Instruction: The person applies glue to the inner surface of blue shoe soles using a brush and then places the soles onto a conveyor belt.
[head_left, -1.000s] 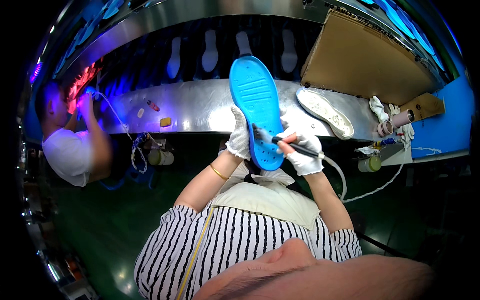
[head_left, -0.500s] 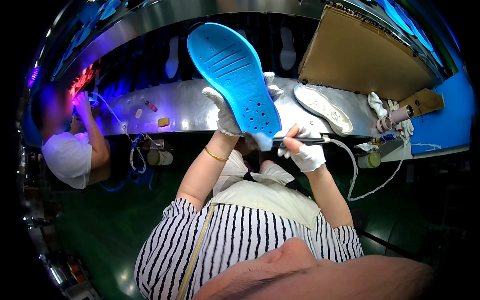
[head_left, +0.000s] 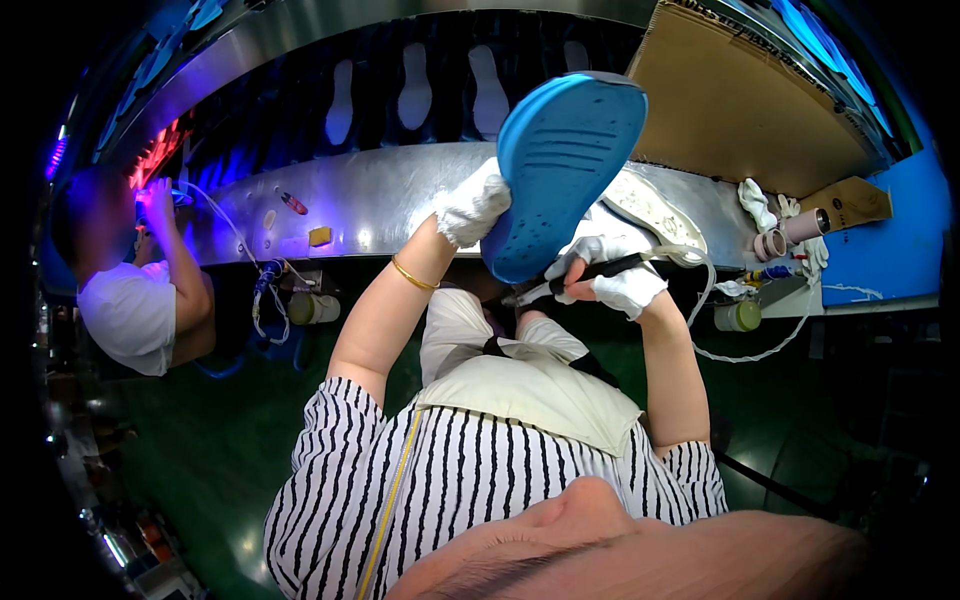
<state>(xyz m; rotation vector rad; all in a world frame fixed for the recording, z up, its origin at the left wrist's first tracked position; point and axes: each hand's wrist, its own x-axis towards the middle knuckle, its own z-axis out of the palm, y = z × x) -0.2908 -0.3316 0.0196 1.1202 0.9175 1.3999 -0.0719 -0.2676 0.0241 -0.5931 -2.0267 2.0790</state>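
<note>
My left hand (head_left: 474,206), in a white glove, grips the edge of a blue shoe sole (head_left: 570,165) above the bench's front edge. The sole is tilted, its grooved face in shadow and its wider end up and to the right. Most of my left fingers are hidden behind it. In my right hand (head_left: 622,278), gloved with bare fingertips, is a black-handled brush (head_left: 612,266) fed by a pale tube (head_left: 705,290). Its tip is close to the sole's lower end; whether they touch I cannot tell. Behind them a white shoe sole (head_left: 655,208) lies on the bench, partly covered.
The metal bench (head_left: 370,205) carries a yellow block (head_left: 319,237) and a small red tool (head_left: 293,203). Beyond stands a dark rack with several pale soles (head_left: 415,88). A cardboard sheet (head_left: 735,105) leans at right, near pink cups (head_left: 803,228). A co-worker (head_left: 150,300) sits at left.
The blue sole has swung right and tipped over, its wide end now pointing up-right. My left hand has moved up and right with it; the brush has been turned, its tip lower.
</note>
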